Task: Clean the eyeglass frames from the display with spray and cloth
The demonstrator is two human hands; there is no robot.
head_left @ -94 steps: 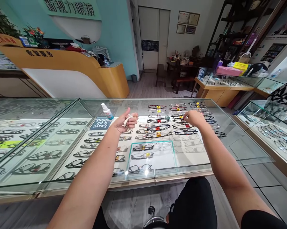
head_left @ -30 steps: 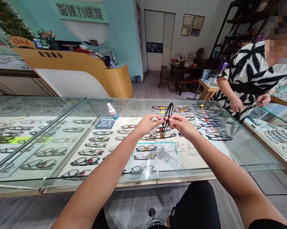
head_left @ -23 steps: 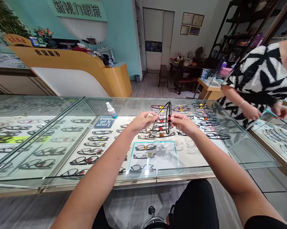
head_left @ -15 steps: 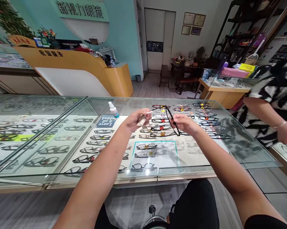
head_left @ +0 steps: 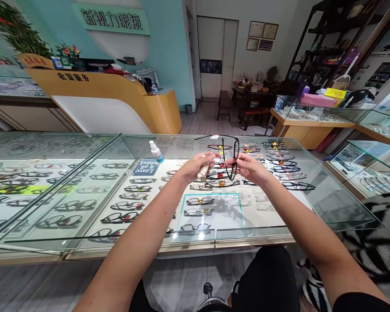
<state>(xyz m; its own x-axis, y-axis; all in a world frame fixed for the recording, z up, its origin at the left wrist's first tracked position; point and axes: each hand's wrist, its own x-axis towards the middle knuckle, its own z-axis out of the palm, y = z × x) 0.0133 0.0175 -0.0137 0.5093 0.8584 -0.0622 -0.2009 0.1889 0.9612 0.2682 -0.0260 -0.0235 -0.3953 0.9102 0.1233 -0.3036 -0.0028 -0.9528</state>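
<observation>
My right hand point(head_left: 252, 170) pinches a pair of dark-framed eyeglasses point(head_left: 236, 148) by the lower part of the front frame. The glasses are held on edge above the glass counter, temples unfolded, one reaching left with a small white tag near it. My left hand point(head_left: 197, 167) is closed around a small beige cloth point(head_left: 203, 172), a little left of the glasses. It does not appear to touch the frame. A white spray bottle point(head_left: 156, 152) with a blue-and-white label stands on the countertop, left of my left hand.
The glass display counter point(head_left: 214, 234) spans the view, with rows of eyeglasses inside. A wooden reception desk point(head_left: 164, 110) stands behind at left. At right is another display case point(head_left: 314, 123). A person's black-and-white patterned clothing point(head_left: 373, 242) shows at lower right, close to my right arm.
The glasses have turned and risen, one temple now pointing left above my left hand. My left hand has moved off the temple, slightly right and down. The other person has come nearer at lower right.
</observation>
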